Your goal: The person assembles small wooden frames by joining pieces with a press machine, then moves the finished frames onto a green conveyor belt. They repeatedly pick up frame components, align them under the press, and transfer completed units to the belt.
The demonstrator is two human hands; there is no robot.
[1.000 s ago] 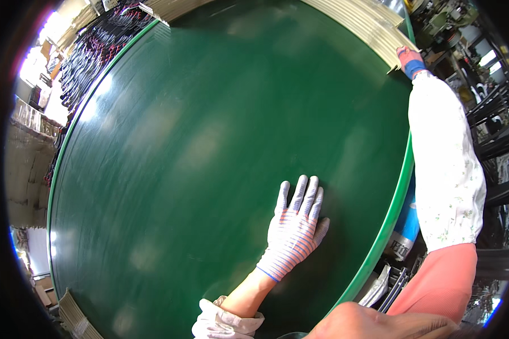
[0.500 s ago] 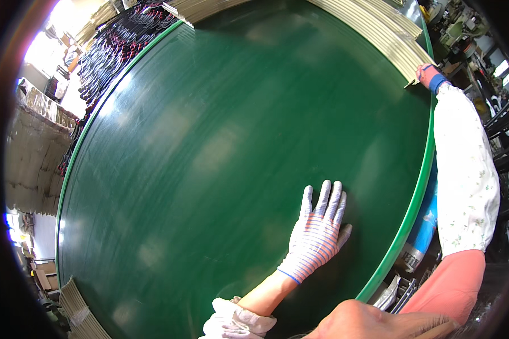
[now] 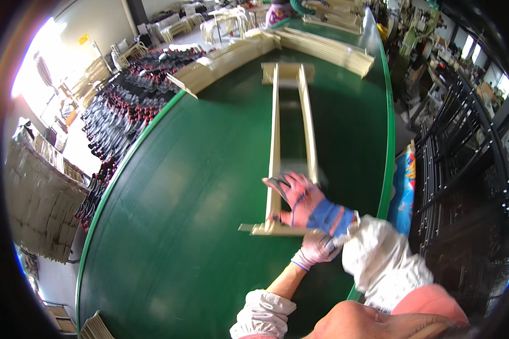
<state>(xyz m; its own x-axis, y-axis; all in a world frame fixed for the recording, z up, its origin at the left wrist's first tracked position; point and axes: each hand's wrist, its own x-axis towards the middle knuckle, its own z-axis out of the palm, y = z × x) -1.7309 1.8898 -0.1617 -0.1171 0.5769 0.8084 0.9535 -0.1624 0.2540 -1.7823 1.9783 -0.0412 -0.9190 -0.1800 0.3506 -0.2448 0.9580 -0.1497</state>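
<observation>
A long, narrow cream frame [image 3: 274, 141] lies on the green work surface [image 3: 164, 214], with crosspieces at its far and near ends. My right hand [image 3: 304, 204], in a pink and blue glove, reaches over its near end. The fingers are apart and slightly blurred, with fingertips and thumb at the left rail. My left hand [image 3: 318, 248], in a pale striped glove, is closed by the right end of the near crosspiece [image 3: 260, 230], just below my right cuff. What its fingers hold is hidden.
Stacks of cream strips [image 3: 328, 50] lie at the far end. Dark parts with red ends [image 3: 124, 121] are piled beyond the left edge, near stacked cardboard [image 3: 39, 175]. Black metal racks [image 3: 441, 169] stand right. Another person [image 3: 280, 11] is at the far end.
My right hand has left the stack at the right and come to the middle. The cream frame now lies before me. My left hand has gone from flat to closed. The view has tipped up.
</observation>
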